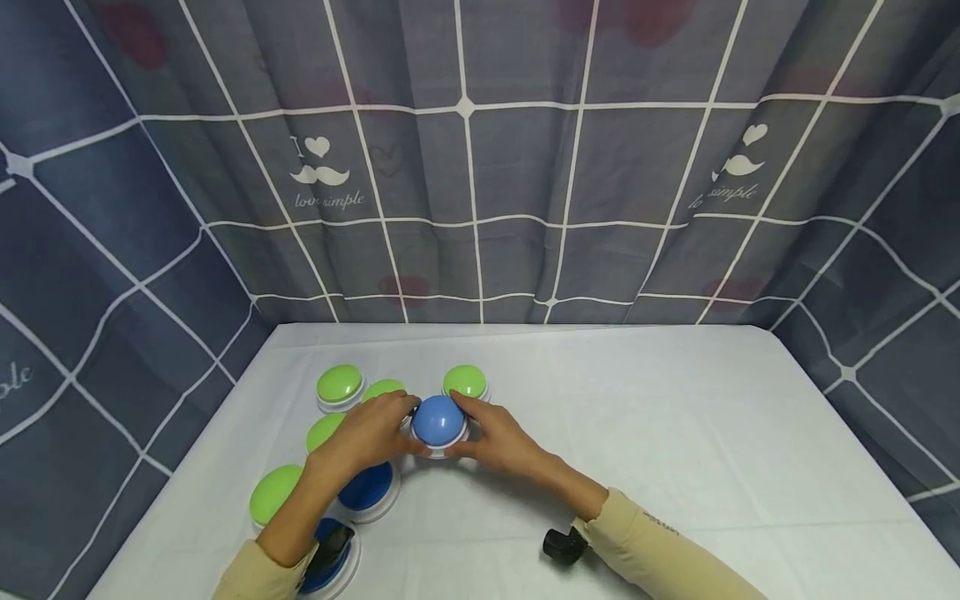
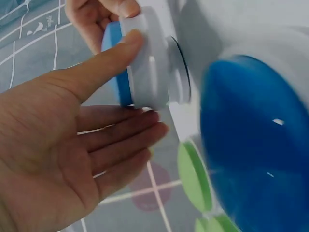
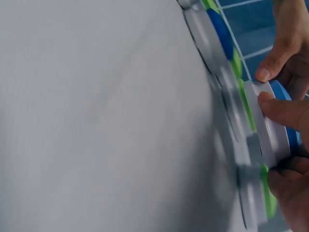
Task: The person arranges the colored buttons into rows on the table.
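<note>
Between both hands is a round push button with a light blue dome point(image 1: 438, 420) and a white base, raised off the white table. On its left side my left hand point(image 1: 372, 435) pinches the white rim, thumb on the base point(image 2: 147, 63) and fingers under the opposite edge. From the other side my right hand point(image 1: 501, 439) grips the same button, its thumb on the white base point(image 3: 270, 130). Just behind the held button stands a green button point(image 1: 465, 381). Below my left hand sits a dark blue button point(image 1: 366, 487), partly covered by the forearm.
Several more green buttons, among them one at the back left point(image 1: 339, 383) and one at the front left point(image 1: 273, 493), sit on the white table point(image 1: 675, 417). Another dark blue button point(image 1: 330, 571) lies under the left sleeve. A grey checked curtain point(image 1: 510, 167) encloses the table's back and sides.
</note>
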### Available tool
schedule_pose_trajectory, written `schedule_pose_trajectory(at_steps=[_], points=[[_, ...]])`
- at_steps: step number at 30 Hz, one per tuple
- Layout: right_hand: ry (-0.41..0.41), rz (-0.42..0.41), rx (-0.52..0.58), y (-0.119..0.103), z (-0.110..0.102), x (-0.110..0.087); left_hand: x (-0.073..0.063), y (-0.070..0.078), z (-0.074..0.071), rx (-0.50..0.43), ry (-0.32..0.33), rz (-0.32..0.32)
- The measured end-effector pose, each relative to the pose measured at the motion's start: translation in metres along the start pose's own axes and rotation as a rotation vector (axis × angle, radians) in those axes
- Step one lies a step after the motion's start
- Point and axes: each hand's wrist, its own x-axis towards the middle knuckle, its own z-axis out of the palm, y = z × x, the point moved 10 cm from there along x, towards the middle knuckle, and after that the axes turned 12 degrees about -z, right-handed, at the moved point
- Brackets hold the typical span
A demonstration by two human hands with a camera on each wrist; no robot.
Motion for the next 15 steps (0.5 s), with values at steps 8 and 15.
schedule_pose_trajectory(at_steps=[8,15], points=[[0.085,0.028,0.035,0.011,-0.051,-0.016,0.022,0.041,-0.005,-0.006,0.060,0.151],[0.134,0.077,0.042,0.032,-0.086,-0.036,0.052,0.071,0.013,-0.058,0.041,0.248]])
